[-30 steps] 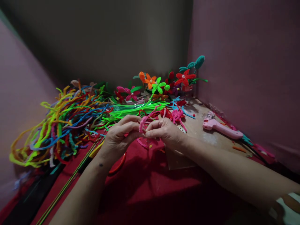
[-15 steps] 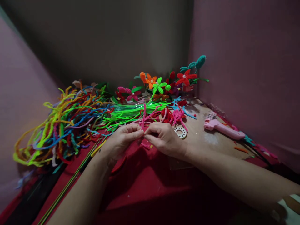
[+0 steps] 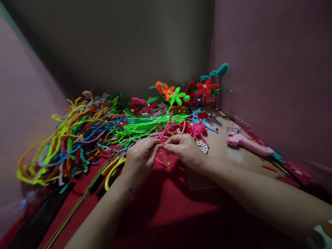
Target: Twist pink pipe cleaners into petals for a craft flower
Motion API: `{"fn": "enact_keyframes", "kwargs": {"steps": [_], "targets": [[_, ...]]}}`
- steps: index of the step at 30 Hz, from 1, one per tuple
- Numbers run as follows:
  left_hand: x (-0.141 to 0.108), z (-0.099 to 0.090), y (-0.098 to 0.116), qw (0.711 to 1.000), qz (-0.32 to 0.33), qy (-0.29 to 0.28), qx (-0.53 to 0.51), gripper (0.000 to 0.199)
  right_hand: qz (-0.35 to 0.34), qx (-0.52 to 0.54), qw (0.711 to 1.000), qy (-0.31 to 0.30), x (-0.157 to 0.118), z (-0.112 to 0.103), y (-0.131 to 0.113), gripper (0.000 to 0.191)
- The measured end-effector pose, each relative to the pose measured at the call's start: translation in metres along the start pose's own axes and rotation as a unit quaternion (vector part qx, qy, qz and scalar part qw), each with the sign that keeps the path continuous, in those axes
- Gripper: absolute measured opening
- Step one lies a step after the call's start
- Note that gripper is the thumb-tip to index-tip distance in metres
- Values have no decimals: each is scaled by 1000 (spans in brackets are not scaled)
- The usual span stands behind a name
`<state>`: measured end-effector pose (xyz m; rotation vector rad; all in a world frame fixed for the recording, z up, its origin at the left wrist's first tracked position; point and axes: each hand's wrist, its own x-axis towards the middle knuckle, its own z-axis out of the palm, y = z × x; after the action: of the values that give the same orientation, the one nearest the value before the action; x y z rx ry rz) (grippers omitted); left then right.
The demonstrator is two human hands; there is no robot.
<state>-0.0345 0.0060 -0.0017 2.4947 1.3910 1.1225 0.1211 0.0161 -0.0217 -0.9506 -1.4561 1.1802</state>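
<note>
Left hand (image 3: 140, 157), right hand (image 3: 187, 152) pinch stem (image 3: 166, 128) near board (image 3: 220, 162) edge; cloth (image 3: 178, 207) spreads nearside.

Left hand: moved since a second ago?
Yes. Judged against the yellow-handled tool lying on the red cloth, the left hand has shifted right at the wrist, uncovering more of the handles.

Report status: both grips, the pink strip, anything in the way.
Left grip and right grip pinched together at lower end of fuzzy pink strip. Strip's free end up. Yellow-handled tool beside left forearm, clear of fingertips.
</note>
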Motion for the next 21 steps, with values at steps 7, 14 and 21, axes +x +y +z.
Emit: {"fn": "enact_keyframes", "kwargs": {"steps": [7,14,21], "targets": [[3,-5,1,990,78,-92,73,20,-56,-48,997,-5,-1,3,5,13],[8,-24,-1,973,-85,-180,-116,20,86,206,969,-102,3,-1,2,11],[7,-31,-6,934,-111,-275,-201,24,180,245,932,-195,8,-5,2,23]]}}
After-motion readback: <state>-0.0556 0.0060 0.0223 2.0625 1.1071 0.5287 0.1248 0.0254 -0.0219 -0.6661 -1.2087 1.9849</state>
